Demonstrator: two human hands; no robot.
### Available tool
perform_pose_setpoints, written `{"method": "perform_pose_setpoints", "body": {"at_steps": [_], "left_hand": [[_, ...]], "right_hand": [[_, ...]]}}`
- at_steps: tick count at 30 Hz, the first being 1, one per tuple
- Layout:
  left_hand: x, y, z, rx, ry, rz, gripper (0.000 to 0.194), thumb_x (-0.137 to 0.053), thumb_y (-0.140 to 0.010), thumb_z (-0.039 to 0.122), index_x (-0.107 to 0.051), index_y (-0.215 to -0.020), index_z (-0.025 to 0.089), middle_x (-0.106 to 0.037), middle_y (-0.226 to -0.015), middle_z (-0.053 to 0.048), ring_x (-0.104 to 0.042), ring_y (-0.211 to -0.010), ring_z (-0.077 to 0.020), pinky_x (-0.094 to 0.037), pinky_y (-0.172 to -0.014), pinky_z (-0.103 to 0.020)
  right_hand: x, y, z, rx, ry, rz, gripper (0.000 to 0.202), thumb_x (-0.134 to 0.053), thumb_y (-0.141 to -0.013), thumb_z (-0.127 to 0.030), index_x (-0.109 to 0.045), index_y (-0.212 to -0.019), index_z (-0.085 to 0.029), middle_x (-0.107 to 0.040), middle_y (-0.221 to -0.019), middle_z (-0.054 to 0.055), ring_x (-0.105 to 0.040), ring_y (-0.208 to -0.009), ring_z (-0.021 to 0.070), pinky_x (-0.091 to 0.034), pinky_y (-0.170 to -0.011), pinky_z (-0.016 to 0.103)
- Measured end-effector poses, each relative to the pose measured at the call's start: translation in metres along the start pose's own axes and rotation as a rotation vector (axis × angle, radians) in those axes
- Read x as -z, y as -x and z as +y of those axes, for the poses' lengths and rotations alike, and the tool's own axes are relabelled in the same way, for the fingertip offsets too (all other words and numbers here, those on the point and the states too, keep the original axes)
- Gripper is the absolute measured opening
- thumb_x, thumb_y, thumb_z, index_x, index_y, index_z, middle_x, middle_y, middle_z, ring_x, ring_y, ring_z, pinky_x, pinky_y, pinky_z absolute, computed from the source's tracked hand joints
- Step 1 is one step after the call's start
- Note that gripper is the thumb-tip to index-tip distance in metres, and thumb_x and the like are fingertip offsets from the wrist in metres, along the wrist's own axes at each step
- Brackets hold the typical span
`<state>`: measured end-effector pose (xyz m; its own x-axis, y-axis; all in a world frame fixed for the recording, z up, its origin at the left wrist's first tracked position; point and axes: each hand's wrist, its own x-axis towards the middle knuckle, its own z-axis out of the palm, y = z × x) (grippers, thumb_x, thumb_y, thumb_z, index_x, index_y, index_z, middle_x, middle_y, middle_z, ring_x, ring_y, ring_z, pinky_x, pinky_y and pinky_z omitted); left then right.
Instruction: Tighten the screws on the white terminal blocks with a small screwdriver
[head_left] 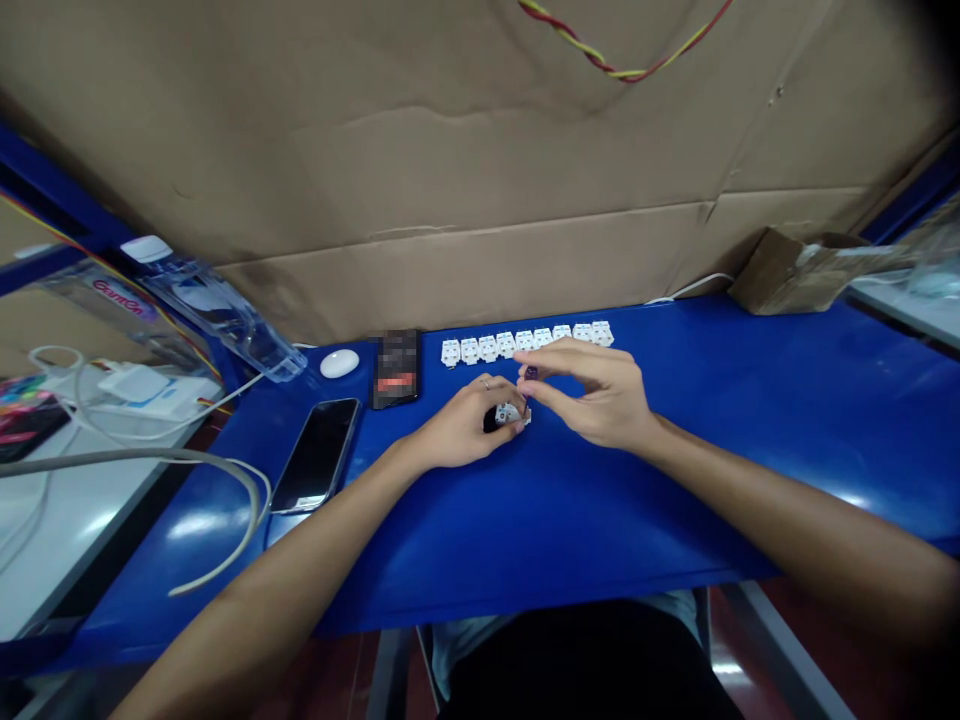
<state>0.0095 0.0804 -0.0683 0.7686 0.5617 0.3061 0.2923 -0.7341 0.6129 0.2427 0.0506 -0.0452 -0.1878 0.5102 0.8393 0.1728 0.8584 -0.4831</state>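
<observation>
Fingers of the left hand (469,428) clasp a small white part (510,412) just above the blue table (675,450); the right hand (600,395) pinches a tiny dark piece (531,373) directly over it, near the row of white parts (529,342).

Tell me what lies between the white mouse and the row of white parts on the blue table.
In the head view, a blurred dark box stands between the white mouse and the row of white parts.
</observation>
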Motion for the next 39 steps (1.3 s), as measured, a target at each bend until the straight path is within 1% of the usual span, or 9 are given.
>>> {"method": "perform_pose_setpoints", "body": {"at_steps": [5,8,13,20,26,29,32,37,39], "left_hand": [[0.0025,-0.0027,0.0053,0.020,0.009,-0.019,0.009,-0.067,-0.107,0.026,-0.074,-0.107,0.022,-0.080,-0.115,-0.007,-0.071,-0.114,-0.0268,-0.054,-0.112,-0.050],[0.0010,-0.0024,0.0029,0.013,0.010,-0.010,0.008,-0.069,-0.107,0.026,-0.075,-0.107,0.022,-0.080,-0.114,-0.007,-0.072,-0.113,-0.0263,-0.054,-0.110,-0.049],[-0.0008,-0.0013,-0.0007,0.007,0.014,0.018,0.008,-0.070,-0.106,0.026,-0.076,-0.108,0.022,-0.081,-0.111,-0.006,-0.072,-0.111,-0.0259,-0.056,-0.108,-0.047],[0.0008,-0.0019,0.0016,0.011,0.036,-0.005,0.009,-0.068,-0.108,0.026,-0.076,-0.105,0.022,-0.081,-0.116,-0.006,-0.071,-0.115,-0.0257,-0.054,-0.110,-0.047],[-0.0016,-0.0013,-0.0010,0.008,0.023,0.024,0.008,-0.070,-0.107,0.026,-0.077,-0.108,0.022,-0.082,-0.113,-0.007,-0.073,-0.113,-0.0256,-0.056,-0.108,-0.046],[-0.0017,-0.0017,-0.0021,-0.007,0.027,0.013,0.008,-0.070,-0.107,0.026,-0.077,-0.107,0.021,-0.082,-0.115,-0.007,-0.073,-0.114,-0.0254,-0.055,-0.111,-0.048],[-0.0017,-0.0016,-0.0032,-0.004,0.018,0.011,0.009,-0.071,-0.105,0.026,-0.077,-0.109,0.022,-0.081,-0.117,-0.006,-0.072,-0.117,-0.0259,-0.054,-0.113,-0.048],[-0.0002,-0.0007,-0.0022,0.028,0.014,0.005,0.011,-0.073,-0.102,0.026,-0.079,-0.111,0.023,-0.082,-0.118,-0.006,-0.073,-0.118,-0.0266,-0.056,-0.111,-0.047],[0.0010,-0.0008,-0.0014,0.019,0.018,-0.002,0.011,-0.075,-0.101,0.025,-0.079,-0.111,0.023,-0.082,-0.119,-0.006,-0.073,-0.119,-0.0268,-0.056,-0.112,-0.048]], "right_hand": [[0.0009,0.0066,0.0001,-0.130,-0.022,-0.046,0.037,-0.074,-0.104,-0.019,-0.083,-0.139,-0.026,-0.088,-0.128,0.007,-0.088,-0.105,0.0200,-0.075,-0.097,0.038],[0.0029,0.0046,0.0016,-0.108,-0.005,-0.062,0.035,-0.075,-0.103,-0.020,-0.084,-0.137,-0.026,-0.088,-0.126,0.008,-0.087,-0.106,0.0208,-0.075,-0.095,0.039],[0.0021,0.0030,0.0045,-0.038,0.012,0.013,0.034,-0.089,-0.095,-0.021,-0.088,-0.126,-0.033,-0.088,-0.113,0.002,-0.084,-0.093,0.0178,-0.075,-0.083,0.034],[0.0009,0.0079,0.0026,-0.159,-0.088,-0.084,0.044,-0.069,-0.106,-0.015,-0.077,-0.147,-0.026,-0.087,-0.128,0.007,-0.087,-0.110,0.0198,-0.074,-0.101,0.038],[0.0029,0.0024,0.0047,-0.036,0.030,-0.018,0.036,-0.087,-0.097,-0.021,-0.087,-0.130,-0.035,-0.089,-0.114,0.001,-0.085,-0.098,0.0193,-0.074,-0.090,0.037],[0.0025,0.0038,0.0056,-0.082,0.003,-0.017,0.044,-0.080,-0.101,-0.018,-0.083,-0.140,-0.037,-0.090,-0.120,0.001,-0.087,-0.100,0.0194,-0.074,-0.095,0.039],[0.0020,0.0044,0.0052,-0.155,-0.064,-0.065,0.043,-0.072,-0.105,-0.020,-0.080,-0.146,-0.030,-0.088,-0.130,0.004,-0.088,-0.107,0.0204,-0.075,-0.099,0.040],[0.0012,-0.0005,0.0039,-0.058,-0.016,-0.004,0.028,-0.089,-0.094,-0.028,-0.091,-0.122,-0.029,-0.091,-0.113,0.003,-0.086,-0.094,0.0191,-0.074,-0.085,0.034],[0.0009,-0.0004,0.0037,-0.068,-0.028,0.008,0.027,-0.087,-0.096,-0.027,-0.090,-0.122,-0.029,-0.091,-0.110,0.003,-0.085,-0.091,0.0183,-0.074,-0.085,0.034]]}}
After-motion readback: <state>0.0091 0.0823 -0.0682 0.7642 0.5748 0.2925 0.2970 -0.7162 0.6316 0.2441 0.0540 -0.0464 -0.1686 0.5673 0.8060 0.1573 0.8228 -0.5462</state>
